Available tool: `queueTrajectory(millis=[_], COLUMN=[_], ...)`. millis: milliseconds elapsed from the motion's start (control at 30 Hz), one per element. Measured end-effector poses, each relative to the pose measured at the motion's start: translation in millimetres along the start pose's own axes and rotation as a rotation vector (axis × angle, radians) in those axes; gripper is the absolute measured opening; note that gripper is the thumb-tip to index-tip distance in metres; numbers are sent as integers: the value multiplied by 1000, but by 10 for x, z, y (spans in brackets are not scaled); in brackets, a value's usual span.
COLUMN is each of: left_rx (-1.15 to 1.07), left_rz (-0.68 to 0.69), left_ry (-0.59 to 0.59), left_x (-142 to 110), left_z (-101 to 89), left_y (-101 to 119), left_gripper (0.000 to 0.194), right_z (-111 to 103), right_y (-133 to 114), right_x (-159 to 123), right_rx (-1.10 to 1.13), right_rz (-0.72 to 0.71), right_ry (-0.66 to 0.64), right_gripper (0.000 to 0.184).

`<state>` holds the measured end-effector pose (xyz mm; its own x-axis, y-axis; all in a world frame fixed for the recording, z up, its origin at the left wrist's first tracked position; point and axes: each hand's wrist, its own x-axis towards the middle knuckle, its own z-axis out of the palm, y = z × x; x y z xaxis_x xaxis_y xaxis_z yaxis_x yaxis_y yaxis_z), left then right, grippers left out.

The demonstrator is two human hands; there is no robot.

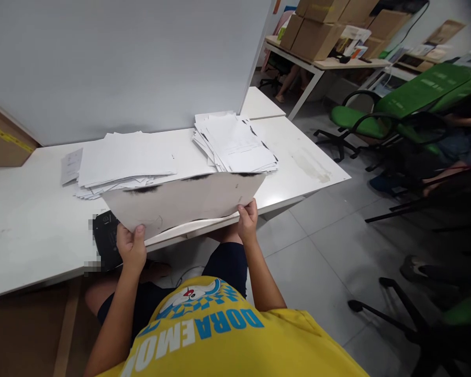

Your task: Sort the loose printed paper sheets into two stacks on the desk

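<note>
A sheet of paper [192, 201] with ragged black marks along its upper edge is stretched between both hands at the front edge of the desk. My left hand [132, 243] pinches its lower left corner, thumb on the near face. At the lower right, my right hand [248, 217] grips the same sheet between thumb and fingers. Whether it is one sheet or several together I cannot tell. Behind it lie a loose paper stack [127, 159] on the left and another paper stack [235, 144] on the right, some of whose edges are black.
The white desk [31, 220] ends in front of my lap. A pale partition [121, 63] rises behind the stacks. A black object [107, 243], partly pixelated, lies by my left hand. Cardboard boxes [317, 31], a green chair [361, 120] and seated people are off to the right.
</note>
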<state>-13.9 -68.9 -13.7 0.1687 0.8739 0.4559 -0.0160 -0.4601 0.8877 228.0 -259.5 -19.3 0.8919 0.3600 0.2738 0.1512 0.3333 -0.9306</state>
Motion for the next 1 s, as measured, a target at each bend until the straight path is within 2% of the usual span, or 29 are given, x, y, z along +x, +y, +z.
queueTrajectory(millis=[167,333,467,600,667,767,900,1000], left_rx=[8,-48,-10,-118,-171,-120,-23,-10], left_rz=[-25,-76,-108,-119,-177,-307,-340,-344], left_ry=[8,-20,-85,-97,-140,-284,-396,-443], left_x=[13,-104,-154,-177,-220,-314,-405,-446], left_z=[-12,-38,-74,-49,-21,16,42,32], left_y=[-15,-59,-31,-58,-72,-49,30,56], left_gripper=[49,46,46,51,54,50,45,42], right_z=[-72,-121,-122,-82,-70,-97,-290,-559], right_y=[-12,55,56,-16,-58,-104,-116,-111], right_x=[-5,-77,-71,-27,-21,-41,-86,-106], right_rx=[-79,-55,-18,69,141,216,213,147], right_rz=[-24,4,59,91,107,149,215,298], right_ry=[-19,-27,24,103,143,184,200,130], right_gripper=[25,25,29,32,32,31,29,28])
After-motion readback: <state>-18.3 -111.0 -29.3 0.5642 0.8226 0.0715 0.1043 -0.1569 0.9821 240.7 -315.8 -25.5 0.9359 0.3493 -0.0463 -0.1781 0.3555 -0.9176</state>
